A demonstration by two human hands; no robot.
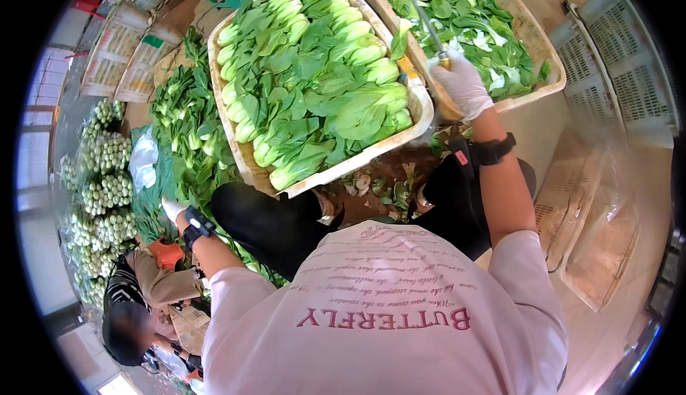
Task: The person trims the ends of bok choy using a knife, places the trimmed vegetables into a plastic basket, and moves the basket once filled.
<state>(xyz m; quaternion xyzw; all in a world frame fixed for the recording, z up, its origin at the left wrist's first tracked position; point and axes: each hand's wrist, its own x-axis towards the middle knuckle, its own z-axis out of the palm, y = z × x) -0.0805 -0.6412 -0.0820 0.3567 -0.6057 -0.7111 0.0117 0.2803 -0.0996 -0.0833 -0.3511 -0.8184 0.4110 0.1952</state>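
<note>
In a white glove, my right hand [455, 76] grips a knife [427, 25] by its yellowish handle, blade pointing away over the right crate. That crate [536, 94] holds loose green leaves and pale trimmings [482, 41]. Beside it on the left, a plastic crate [356, 167] is filled with rows of bok choy [311, 79], pale bases mostly along the sides and leaves inward. A single leaf [400, 40] lies against the walls between both crates. My left hand [174, 210], also gloved, is beside a heap of loose bok choy [190, 122]; its fingers are too small to read.
Bagged bok choy [107, 186] is stacked at the left. A co-worker [155, 282] sits low at the lower left. Empty-looking crates [579, 223] stand along the right, and more crates [115, 47] at the upper left. Scraps [394, 191] litter the floor between my feet.
</note>
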